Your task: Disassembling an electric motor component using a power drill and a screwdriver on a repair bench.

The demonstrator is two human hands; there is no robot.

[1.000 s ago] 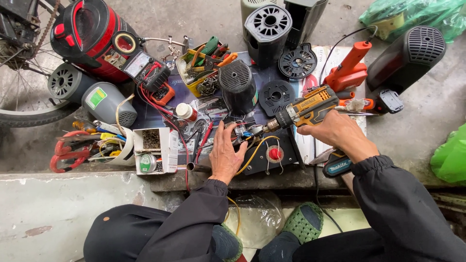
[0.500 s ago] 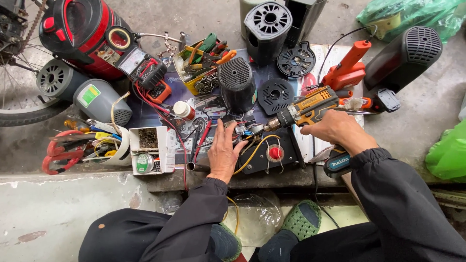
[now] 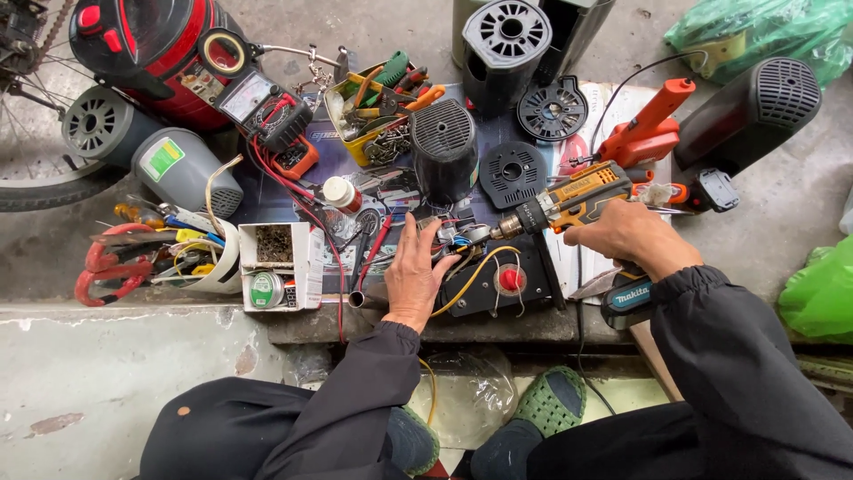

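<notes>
My right hand (image 3: 629, 235) grips an orange-and-black cordless drill (image 3: 573, 198), its bit pointing left at a small wired part (image 3: 455, 238). My left hand (image 3: 415, 275) rests flat on that part and on the black base panel (image 3: 503, 283) with a red knob (image 3: 510, 279) and a yellow wire (image 3: 466, 280). Both sleeves are dark. A black cylindrical housing (image 3: 443, 149) stands just behind the work.
A red vacuum body (image 3: 155, 49), a multimeter (image 3: 251, 96), a yellow tool tray (image 3: 378, 105), grey motor housings (image 3: 182, 166), a white box of screws (image 3: 277, 263), red cutters (image 3: 111, 264), an orange glue gun (image 3: 644, 133) and green bags (image 3: 760, 27) lie around. Green sandals (image 3: 546, 409) are below the concrete ledge.
The view has shifted slightly. My hands and the drill stay at about the same spot on the wired part.
</notes>
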